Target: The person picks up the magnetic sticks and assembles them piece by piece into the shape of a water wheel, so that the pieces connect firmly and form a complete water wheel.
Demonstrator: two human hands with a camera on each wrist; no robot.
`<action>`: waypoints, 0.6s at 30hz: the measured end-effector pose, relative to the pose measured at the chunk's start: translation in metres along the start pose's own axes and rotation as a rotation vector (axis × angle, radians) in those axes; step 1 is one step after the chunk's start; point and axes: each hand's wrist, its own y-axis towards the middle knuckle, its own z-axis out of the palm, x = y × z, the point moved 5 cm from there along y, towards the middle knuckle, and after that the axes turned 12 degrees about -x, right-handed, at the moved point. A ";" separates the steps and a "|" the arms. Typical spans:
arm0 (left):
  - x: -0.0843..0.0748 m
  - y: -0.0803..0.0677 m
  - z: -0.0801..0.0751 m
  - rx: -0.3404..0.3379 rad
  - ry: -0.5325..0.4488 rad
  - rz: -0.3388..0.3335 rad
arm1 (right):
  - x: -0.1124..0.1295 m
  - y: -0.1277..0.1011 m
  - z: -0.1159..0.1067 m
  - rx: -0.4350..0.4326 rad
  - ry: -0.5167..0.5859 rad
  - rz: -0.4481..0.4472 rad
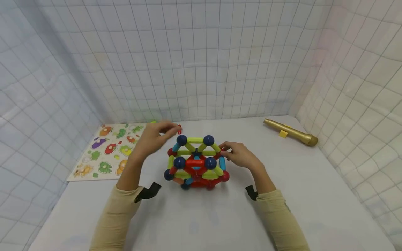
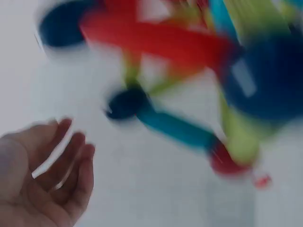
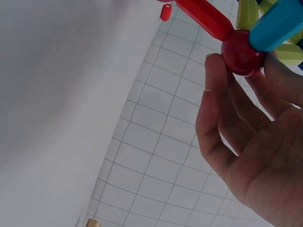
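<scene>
Your right hand (image 1: 240,155) pinches the toy frame's (image 1: 196,164) red ball (image 3: 242,52); your left hand (image 1: 155,137) hovers loose. Next, steady it.

Blurred rod-and-ball structure (image 2: 189,71) filling the upper frame, left hand (image 2: 42,179) below it, fingers (image 2: 78,161) loosely curled, apart.

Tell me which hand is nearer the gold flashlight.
Right. The right hand is at the right side of the stick-and-ball model, on the side toward the gold flashlight. The left hand is raised over the model's far left, farther from it.
</scene>
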 end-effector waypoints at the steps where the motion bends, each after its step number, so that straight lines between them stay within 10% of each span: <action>1: 0.023 0.004 -0.005 -0.034 0.036 -0.085 | 0.000 0.000 0.000 -0.003 -0.004 -0.002; 4: 0.089 0.016 -0.007 -0.023 0.186 -0.283 | -0.001 -0.001 0.001 -0.021 -0.009 -0.011; 9: 0.175 0.028 0.017 0.171 0.458 -0.346 | -0.006 -0.006 0.002 -0.024 -0.004 0.012; 18: 0.226 0.040 0.034 0.235 0.611 -0.314 | -0.002 -0.001 -0.002 -0.014 0.036 -0.030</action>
